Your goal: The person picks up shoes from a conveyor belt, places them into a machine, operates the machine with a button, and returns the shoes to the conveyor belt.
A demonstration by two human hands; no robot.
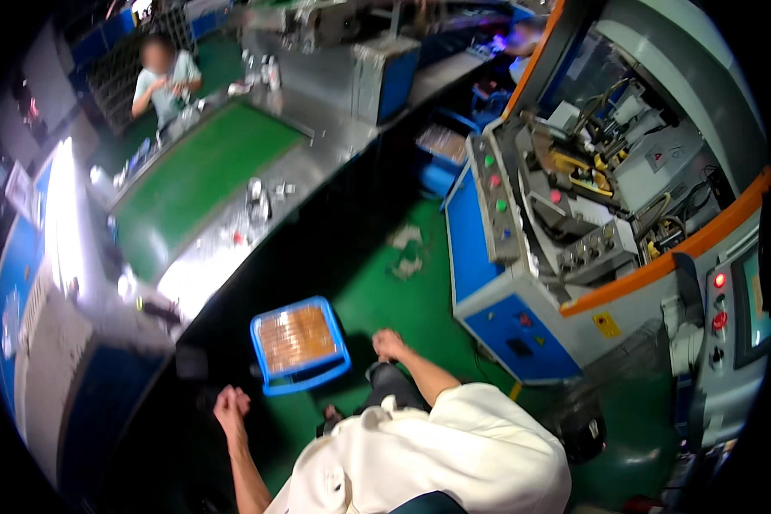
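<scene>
My left hand [230,403] hangs at the lower left, its fingers curled in and nothing visible in them. Ahead of my body, my right hand [388,344] is closed in a loose fist, and I see no object in it. Between and just beyond the two hands stands a blue-framed stool [295,339] with a tan, tape-like seat. Neither hand touches the stool.
A metal workbench with a green belt [218,176] runs along the left; a person [167,83] works behind it. To the right stands a machine with a button panel [497,201] and orange edging. A blue bin [439,154] sits beyond.
</scene>
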